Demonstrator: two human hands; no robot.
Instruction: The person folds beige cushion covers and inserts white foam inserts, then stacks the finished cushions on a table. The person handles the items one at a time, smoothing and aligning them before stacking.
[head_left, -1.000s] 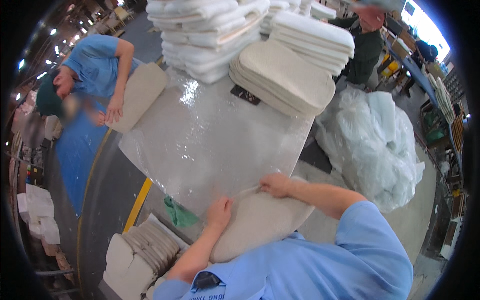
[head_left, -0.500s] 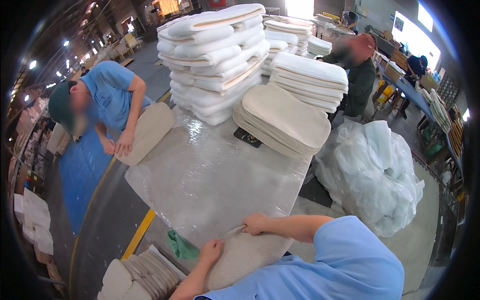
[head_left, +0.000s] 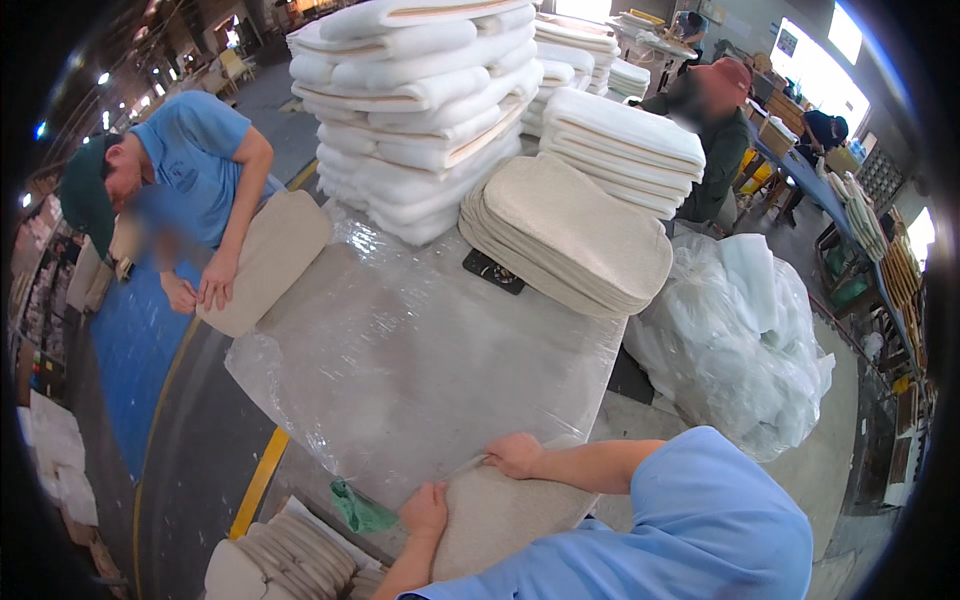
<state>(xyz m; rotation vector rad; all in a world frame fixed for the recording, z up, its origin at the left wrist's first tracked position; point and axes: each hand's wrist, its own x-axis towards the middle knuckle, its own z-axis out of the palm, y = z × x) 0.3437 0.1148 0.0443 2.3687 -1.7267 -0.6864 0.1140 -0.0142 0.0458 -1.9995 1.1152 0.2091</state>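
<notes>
A beige fabric cushion cover point(head_left: 500, 515) with rounded corners lies at the near edge of the plastic-covered table point(head_left: 430, 380), close against my body. My left hand point(head_left: 425, 510) is closed on its far left edge. A short way to the right, my right hand point(head_left: 514, 456) pinches the same far edge, fingers curled in. My sleeve and body hide the near part of the cover. Beside my left hand lies a crumpled green cloth or bag point(head_left: 361, 508). Several beige cushion pieces point(head_left: 275, 560) are stacked at the lower left.
Tall stacks of folded white padding point(head_left: 415, 110) and a pile of beige covers point(head_left: 570, 230) stand on the table's far side. A person in blue point(head_left: 200, 165) handles another beige piece at left. A big clear plastic bag point(head_left: 735, 350) bulges at right; another person point(head_left: 715, 140) stands behind.
The view has shifted slightly. Both my hands keep their grip on the cover's edge, the left now a little nearer the table's front. The person at left still works on their piece.
</notes>
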